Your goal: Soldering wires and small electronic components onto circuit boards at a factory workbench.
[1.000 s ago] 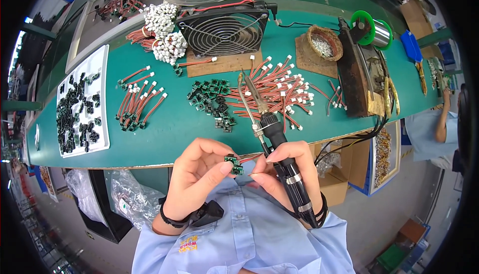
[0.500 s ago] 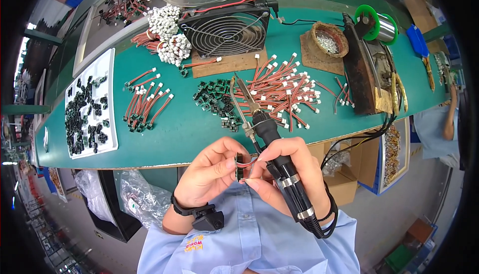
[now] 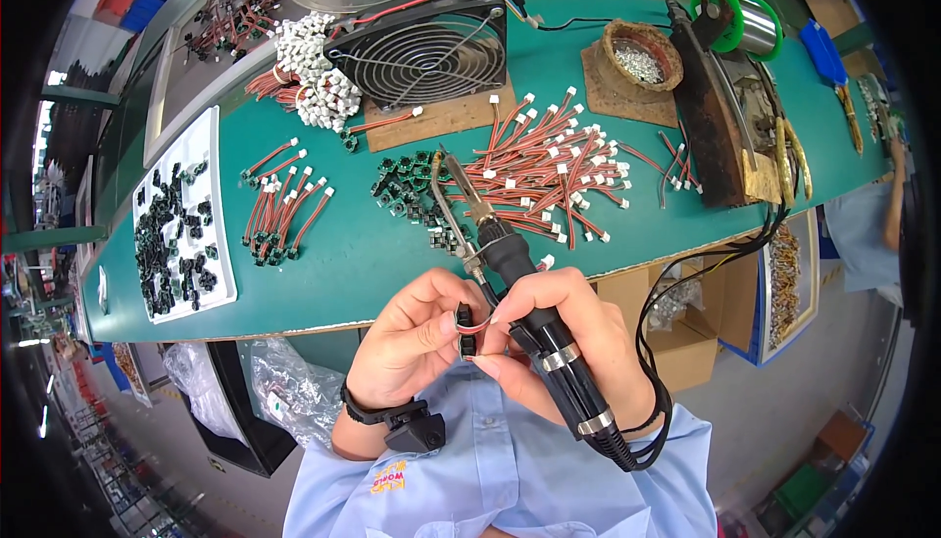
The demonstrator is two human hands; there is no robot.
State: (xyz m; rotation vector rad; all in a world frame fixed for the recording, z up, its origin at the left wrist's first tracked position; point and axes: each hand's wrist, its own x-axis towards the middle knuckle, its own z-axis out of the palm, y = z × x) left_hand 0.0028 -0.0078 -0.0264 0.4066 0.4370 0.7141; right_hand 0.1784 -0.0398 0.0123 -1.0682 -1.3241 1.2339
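Note:
In front of my shirt, my left hand pinches a small black and green component between thumb and fingers. A short red wire lead bows across it. My right hand is wrapped round a black soldering iron, whose tip and thin side tube point up and left over the table. The thumb and fingertips of that same hand also pinch the lead, close to the component. A white connector shows just above my right fingers. The exact contact between wire and component is too small to make out.
Beyond the iron lie loose green-black components and a pile of red wire leads. A white tray of components stands left. Behind are a black fan, a round bowl and a solder spool. Cables hang at right.
The component has turned slightly in my left fingers, and the lead now curves across it. A white connector has come into sight above my right hand. The whole view has shifted a little.

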